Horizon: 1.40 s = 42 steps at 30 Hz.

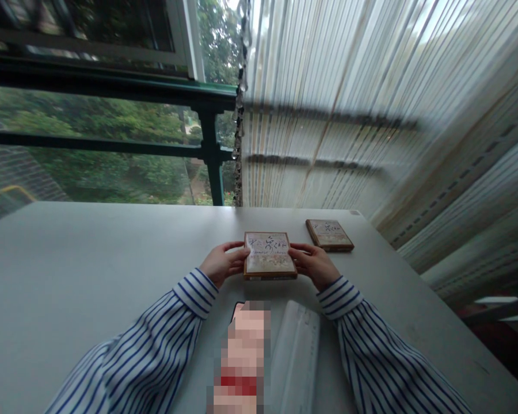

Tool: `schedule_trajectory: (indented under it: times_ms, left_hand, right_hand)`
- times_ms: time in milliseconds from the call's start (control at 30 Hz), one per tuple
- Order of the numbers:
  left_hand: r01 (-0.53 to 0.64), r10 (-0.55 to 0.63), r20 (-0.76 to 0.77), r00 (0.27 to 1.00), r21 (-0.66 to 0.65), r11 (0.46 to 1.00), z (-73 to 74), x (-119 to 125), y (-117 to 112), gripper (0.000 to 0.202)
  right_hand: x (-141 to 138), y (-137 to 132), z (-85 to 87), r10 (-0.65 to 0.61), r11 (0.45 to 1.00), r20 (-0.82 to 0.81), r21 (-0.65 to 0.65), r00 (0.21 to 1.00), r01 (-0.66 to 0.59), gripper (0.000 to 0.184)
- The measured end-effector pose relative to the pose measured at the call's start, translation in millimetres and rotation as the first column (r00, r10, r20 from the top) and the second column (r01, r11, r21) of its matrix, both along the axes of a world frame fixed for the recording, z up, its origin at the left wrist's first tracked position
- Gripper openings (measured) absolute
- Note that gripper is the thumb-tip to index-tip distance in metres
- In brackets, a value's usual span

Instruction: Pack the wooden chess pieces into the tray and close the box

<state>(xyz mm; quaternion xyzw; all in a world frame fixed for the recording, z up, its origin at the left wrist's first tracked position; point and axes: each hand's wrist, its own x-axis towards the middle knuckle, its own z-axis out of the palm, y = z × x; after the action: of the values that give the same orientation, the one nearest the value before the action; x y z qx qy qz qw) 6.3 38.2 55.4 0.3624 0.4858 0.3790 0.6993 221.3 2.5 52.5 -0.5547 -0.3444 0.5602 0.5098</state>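
A flat Chinese chess box [268,261] with a brown rim and a pale printed lid is held between my two hands, low over the white table or resting on it; I cannot tell which. My left hand [224,263] grips its left side, thumb on the lid's edge and fingers behind. On the right side, my right hand [316,264] holds it the same way. A second, similar box [329,234] lies farther back to the right, apart from my hands. Both sleeves are white with blue stripes.
The white table [112,259] spreads under everything. Nearer me lie a phone-like object [246,345], blurred by pixels, and a whitish wrapped roll or long packet [296,351]. A green railing [213,155] and a pale string curtain [319,115] stand beyond the far edge.
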Motion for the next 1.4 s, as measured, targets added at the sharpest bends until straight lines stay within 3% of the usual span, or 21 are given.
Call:
schedule_trajectory:
  times_ms: [467,933,1400]
  left_hand:
    - [0.017,-0.017,0.021,1.0,0.026,1.0,17.6,9,-9,0.046]
    - [0.101,-0.104,0.072,0.992,0.042,0.994,26.5,39,-16,0.044]
    - [0.145,-0.146,0.026,0.989,0.02,0.989,34.3,68,-25,0.029]
  right_hand:
    - [16,-6,12.5,0.031,0.999,0.087,0.031,0.996,-0.034,0.025]
    - [41,-25,31.3,-0.033,0.999,0.039,0.043,0.999,0.031,0.022]
    - [67,-40,33.1,-0.048,0.997,0.05,0.067,0.998,0.044,0.019]
